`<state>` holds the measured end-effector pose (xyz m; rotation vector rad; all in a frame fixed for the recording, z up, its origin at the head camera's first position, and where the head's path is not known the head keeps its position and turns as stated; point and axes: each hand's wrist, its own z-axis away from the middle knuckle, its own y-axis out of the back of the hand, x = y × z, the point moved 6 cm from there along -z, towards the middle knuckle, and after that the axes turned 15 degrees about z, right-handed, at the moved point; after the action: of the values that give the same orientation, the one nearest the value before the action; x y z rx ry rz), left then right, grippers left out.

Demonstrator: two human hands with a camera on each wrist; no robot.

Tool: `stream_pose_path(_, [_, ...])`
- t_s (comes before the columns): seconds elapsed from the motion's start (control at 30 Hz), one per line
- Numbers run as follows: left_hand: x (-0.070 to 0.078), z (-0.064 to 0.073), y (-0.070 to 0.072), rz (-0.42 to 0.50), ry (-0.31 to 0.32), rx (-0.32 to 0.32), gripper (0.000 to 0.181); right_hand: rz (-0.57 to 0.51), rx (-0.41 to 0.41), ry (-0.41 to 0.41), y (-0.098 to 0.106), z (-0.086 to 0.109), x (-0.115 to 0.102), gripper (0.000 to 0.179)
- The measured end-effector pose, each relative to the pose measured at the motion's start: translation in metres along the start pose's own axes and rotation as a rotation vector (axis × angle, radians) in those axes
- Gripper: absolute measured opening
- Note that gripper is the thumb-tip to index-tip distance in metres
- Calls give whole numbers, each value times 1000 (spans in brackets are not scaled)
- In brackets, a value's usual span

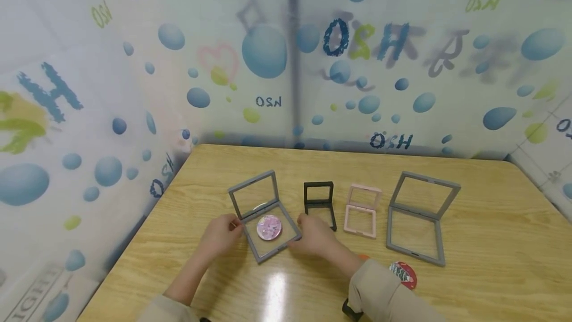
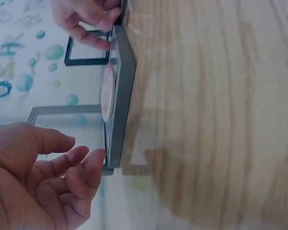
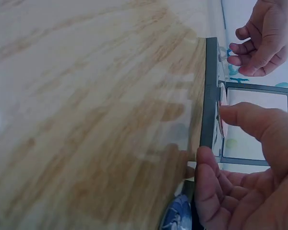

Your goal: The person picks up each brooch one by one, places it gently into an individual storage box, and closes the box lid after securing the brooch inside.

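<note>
Sheeting [image 1: 277, 130] is being seen behind a grey frame [image 1: 279, 249] bearing a pink badge [image 1: 269, 227]. At its left, the left hand [image 1: 221, 236] is being held loose; whether its right corner is being clamped by the right hand [image 1: 317, 236] cannot be told.

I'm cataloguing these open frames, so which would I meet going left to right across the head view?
Gray frame bearing a pink disc → small black frame → small pink frame → second gray frame.
</note>
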<state>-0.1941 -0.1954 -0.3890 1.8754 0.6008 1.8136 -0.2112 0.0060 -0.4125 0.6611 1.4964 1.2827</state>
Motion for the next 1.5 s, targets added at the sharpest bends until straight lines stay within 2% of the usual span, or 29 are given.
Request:
stream_pose_path(0.1, [-5, -2, 6, 75, 62, 5, 17, -5, -7, 6, -2, 1, 1, 51])
stream_pose_path(0.2, [-5, -6, 11, 165, 104, 16, 40, -28, -1, 6, -3, 1, 2, 44])
stream_pose_path(0.3, [0, -10, 14, 216, 91, 23, 57, -29, 12, 15, -4, 0, 2, 38])
stream_pose_path(0.43, [9, -12, 15, 218, 52, 20, 65, -24, 26, 26, -5, -1, 1, 32])
stream_pose_path(0.77, [12, -12, 12, 268, 80, 25, 54, -26, 34, 16, -4, -1, 0, 33])
stream_pose_path(0.9, [14, -7, 11, 278, 87, 30, 46, -17, 40, 13, -3, -1, 0, 35])
stream_pose_path(1.07, [20, 1, 7, 346, 84, 33, 41, -27, 38, 6, -2, -1, -1, 35])
stream_pose_path(1.17, [21, 6, 1, 381, 111, 31, 42, -31, 36, 7, -2, -1, 0, 37])
stream_pose_path(1.3, [20, 13, -6, 397, 141, 12, 42, -29, 42, 15, -2, -1, 0, 40])
stream_pose_path(1.5, [18, 17, -13, 386, 147, -31, 30, -30, 48, 25, -2, 0, -1, 41])
